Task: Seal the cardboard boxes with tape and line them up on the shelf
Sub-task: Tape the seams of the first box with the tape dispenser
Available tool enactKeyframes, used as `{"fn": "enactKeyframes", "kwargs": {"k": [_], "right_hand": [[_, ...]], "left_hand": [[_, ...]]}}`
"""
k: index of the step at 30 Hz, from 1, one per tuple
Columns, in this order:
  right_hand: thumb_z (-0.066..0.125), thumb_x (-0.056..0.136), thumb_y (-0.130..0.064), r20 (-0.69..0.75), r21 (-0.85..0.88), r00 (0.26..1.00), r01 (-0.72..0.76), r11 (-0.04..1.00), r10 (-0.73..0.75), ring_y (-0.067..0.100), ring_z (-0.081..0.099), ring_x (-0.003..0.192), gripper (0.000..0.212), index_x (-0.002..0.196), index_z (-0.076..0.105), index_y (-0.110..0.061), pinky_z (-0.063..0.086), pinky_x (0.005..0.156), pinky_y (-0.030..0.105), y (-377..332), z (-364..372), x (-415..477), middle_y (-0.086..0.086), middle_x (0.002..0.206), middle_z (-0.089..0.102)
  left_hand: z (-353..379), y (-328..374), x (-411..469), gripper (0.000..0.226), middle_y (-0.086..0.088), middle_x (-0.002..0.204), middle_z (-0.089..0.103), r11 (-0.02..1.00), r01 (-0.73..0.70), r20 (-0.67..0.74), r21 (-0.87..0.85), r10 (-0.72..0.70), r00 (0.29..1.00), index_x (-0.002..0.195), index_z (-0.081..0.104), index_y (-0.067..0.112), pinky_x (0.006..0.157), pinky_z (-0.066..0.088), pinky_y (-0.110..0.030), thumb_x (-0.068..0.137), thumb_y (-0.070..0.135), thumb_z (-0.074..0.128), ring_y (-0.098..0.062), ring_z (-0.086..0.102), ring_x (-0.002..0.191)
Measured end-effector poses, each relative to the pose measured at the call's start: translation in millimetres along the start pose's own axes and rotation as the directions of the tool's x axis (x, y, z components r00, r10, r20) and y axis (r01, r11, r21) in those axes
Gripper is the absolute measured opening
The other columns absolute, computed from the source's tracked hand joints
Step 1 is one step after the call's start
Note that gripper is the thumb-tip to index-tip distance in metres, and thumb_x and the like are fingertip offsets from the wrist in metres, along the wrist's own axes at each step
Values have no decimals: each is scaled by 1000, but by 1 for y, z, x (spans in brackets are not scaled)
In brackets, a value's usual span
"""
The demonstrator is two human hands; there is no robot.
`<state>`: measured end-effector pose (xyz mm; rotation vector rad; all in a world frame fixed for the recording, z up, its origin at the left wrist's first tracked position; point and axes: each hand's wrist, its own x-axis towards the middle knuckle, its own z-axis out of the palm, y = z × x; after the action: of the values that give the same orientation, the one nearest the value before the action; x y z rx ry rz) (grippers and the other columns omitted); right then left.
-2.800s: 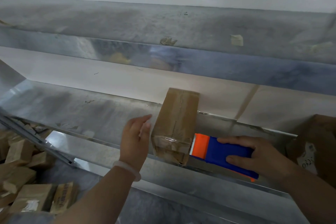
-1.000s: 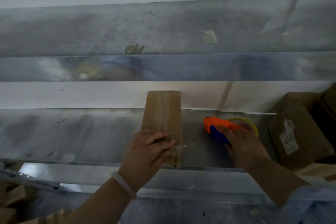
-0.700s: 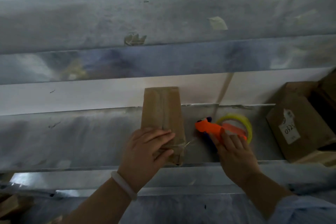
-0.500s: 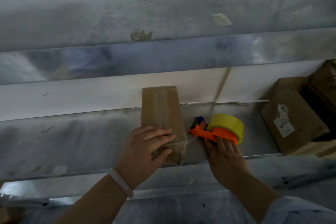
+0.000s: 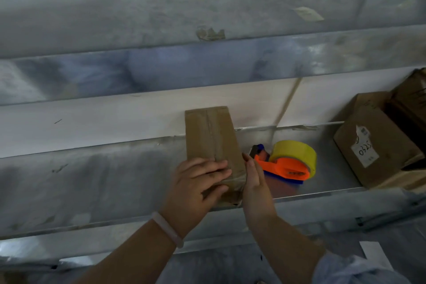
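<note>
Open shelf [image 5: 103,175] left of box [image 5: 212,136], tape dispenser [image 5: 290,163] close right, labelled carton [image 5: 373,145] seemingly well beyond

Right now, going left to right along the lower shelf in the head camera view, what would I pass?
Cardboard box → right hand flat against its right side → tape dispenser → labelled box. The left hand lies on the first box, so it has no place of its own.

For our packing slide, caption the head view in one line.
Left hand and right hand press a tall brown cardboard box on a grey metal shelf, orange tape dispenser beside.
</note>
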<state>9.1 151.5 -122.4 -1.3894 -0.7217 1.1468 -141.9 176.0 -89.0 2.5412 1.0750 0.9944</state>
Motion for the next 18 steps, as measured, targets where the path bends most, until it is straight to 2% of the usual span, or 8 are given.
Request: {"fn": "enactKeyframes", "kwargs": {"k": [3, 5, 8, 10, 12, 14, 16, 18], "right_hand": [[34, 103, -36, -12, 42, 1000, 13, 999, -12, 2, 62, 106, 31, 125, 56, -32, 51, 78, 15, 6, -3, 4, -9, 117, 65], [40, 101, -40, 1, -16, 1000, 3, 1000, -3, 11, 59, 114, 29, 123, 57, -34, 50, 91, 30, 12, -10, 6, -8, 121, 64], [49, 100, -28, 3, -155, 1000, 29, 987, -29, 18, 64, 108, 19, 108, 62, -39, 50, 96, 47, 13, -18, 9, -5, 112, 69], [46, 101, -26, -2, -116, 993, 119, 986, -120, 19, 63, 109, 23, 115, 62, -32, 49, 97, 51, 8, -23, 9, -2, 115, 68], [42, 100, -42, 54, -207, 936, 352, 913, -349, 13, 54, 124, 35, 130, 56, -32, 43, 105, 40, -1, -30, 4, -6, 131, 60], [37, 98, -52, 297, -427, 813, 582, 692, -500, 8, 36, 138, 48, 143, 42, -34, 31, 112, 25, -8, -36, 2, -10, 149, 41], [39, 98, -49, 490, -511, 727, 686, 518, -480, 5, 25, 143, 54, 148, 34, -29, 24, 114, 18, -7, -38, 5, -9, 157, 27], [43, 95, -46, 499, -521, 736, 677, 519, -459, 4, 25, 142, 55, 146, 36, -26, 25, 114, 17, -8, -41, 7, -8, 157, 24]], "left_hand": [[1, -2, -1, 31, 13, 120, 66, 1000, 3, 18, -4, -3, 1000, 110, 73, 23, 93, 46, -36, 86, 38, 62, -10, 57, 111], [2, -2, -1, 31, 13, 120, 66, 1000, 2, 16, 2, -2, 1000, 110, 73, 23, 93, 46, -38, 86, 38, 62, -10, 57, 111], [2, -3, 0, 31, 13, 119, 66, 1000, -9, 4, 4, 9, 1000, 110, 73, 23, 92, 46, -39, 86, 38, 62, -10, 57, 110], [1, -4, 1, 32, 13, 119, 66, 1000, -13, -2, 7, 13, 1000, 110, 73, 23, 93, 46, -37, 85, 40, 61, -9, 56, 111], [-1, -5, 1, 34, 12, 119, 66, 1000, -13, -6, -5, 13, 1000, 111, 72, 23, 95, 44, -33, 85, 42, 61, -7, 55, 112], [-2, -7, 1, 36, 10, 120, 66, 999, -45, -7, 1, 45, 999, 112, 71, 21, 97, 41, -29, 85, 43, 61, -7, 53, 115], [-1, -11, -3, 39, 6, 123, 64, 998, -58, -17, 16, 58, 998, 113, 71, 18, 102, 40, -30, 86, 45, 60, -12, 51, 120], [-1, -19, -10, 49, 0, 132, 58, 1000, 24, -43, -7, -24, 999, 119, 67, 14, 109, 35, -34, 85, 48, 58, -19, 43, 130]]}}
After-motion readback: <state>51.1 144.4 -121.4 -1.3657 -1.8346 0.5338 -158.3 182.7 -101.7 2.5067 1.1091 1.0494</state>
